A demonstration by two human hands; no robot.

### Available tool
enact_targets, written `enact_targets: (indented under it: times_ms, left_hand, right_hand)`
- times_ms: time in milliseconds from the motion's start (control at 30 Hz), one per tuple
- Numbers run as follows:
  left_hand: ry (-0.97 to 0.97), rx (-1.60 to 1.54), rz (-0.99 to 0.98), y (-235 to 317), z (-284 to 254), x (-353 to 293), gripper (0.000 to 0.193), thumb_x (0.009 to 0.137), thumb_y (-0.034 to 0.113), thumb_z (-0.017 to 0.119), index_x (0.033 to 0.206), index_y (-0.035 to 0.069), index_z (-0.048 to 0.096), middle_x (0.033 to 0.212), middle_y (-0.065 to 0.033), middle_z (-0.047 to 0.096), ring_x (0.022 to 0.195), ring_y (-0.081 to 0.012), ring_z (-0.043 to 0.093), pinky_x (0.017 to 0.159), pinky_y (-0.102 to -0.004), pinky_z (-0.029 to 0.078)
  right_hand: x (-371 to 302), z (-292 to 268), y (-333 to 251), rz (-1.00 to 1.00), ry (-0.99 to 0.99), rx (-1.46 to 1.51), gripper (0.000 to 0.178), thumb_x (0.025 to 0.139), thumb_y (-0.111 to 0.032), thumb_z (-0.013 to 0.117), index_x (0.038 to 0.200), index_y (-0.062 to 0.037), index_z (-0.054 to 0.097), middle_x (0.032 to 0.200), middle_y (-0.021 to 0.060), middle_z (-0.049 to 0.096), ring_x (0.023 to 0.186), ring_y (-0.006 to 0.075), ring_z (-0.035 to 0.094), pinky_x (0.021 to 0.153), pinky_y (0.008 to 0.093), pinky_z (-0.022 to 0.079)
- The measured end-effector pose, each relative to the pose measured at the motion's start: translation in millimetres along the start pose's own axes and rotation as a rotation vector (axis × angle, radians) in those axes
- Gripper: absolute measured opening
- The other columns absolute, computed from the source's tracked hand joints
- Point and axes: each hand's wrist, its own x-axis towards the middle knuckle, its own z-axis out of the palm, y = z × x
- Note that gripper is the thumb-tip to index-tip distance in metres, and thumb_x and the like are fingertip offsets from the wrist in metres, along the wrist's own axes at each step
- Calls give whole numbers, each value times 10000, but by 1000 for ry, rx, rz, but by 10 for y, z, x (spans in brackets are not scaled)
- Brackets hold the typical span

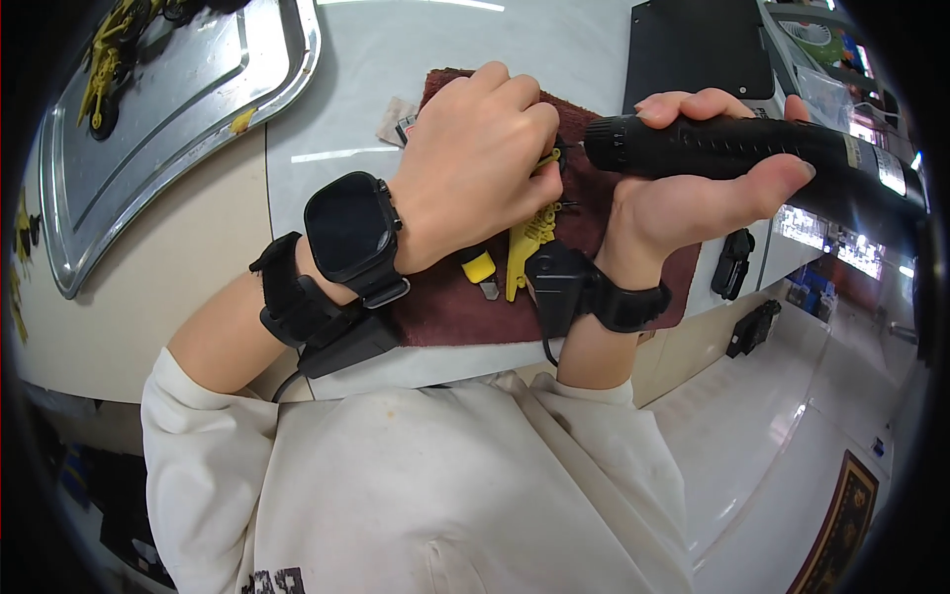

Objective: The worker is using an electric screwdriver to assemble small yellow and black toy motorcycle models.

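Observation:
My left hand is closed, its fingers curled down over a small yellow plastic part that shows only at the fingertips. In my right hand lies a black electric screwdriver, gripped across the palm with its tip pointing left toward my left fingers. Just below the left hand, a longer yellow plastic piece rests on the dark red cloth. Beside that piece is a yellow-handled cutter with a short blade. My left palm is hidden.
A curved metal tray at the far left holds yellow-and-black toy motorcycle-like pieces. A black flat panel stands at the back right. Near the table's right edge lies a black object. Black straps with boxes are on both wrists.

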Motion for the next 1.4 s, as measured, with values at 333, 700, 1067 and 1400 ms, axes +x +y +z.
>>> enact_targets:
  times_ms: [333,700,1067,1400]
  left_hand:
    - [7,-113,8,55,55,-25,173,621,54,677,708,50,528,789,-76,501,737,-260,527,641,-349,444]
    - [60,-63,87,45,64,-45,208,615,29,680,738,51,514,837,-48,552,756,-229,552,628,-324,422]
    - [72,-47,92,26,73,-56,187,637,24,682,737,64,529,786,-25,590,709,-215,570,612,-315,419]
    - [48,-124,24,43,66,-35,167,639,12,666,727,38,526,746,-64,541,729,-252,543,631,-351,436]
  right_hand:
    - [-18,30,55,-5,31,-29,659,852,-643,380,1210,-91,345,645,87,514,438,190,497,437,296,432]
    - [-14,29,40,16,25,-9,617,882,-608,346,1199,-79,357,638,100,506,444,195,506,447,305,453]
    - [26,-8,73,66,33,36,607,877,-603,374,1197,-86,364,646,99,513,453,198,512,452,311,454]
    - [25,-18,52,46,8,23,630,864,-621,386,1204,-91,358,642,97,529,447,199,515,448,311,463]
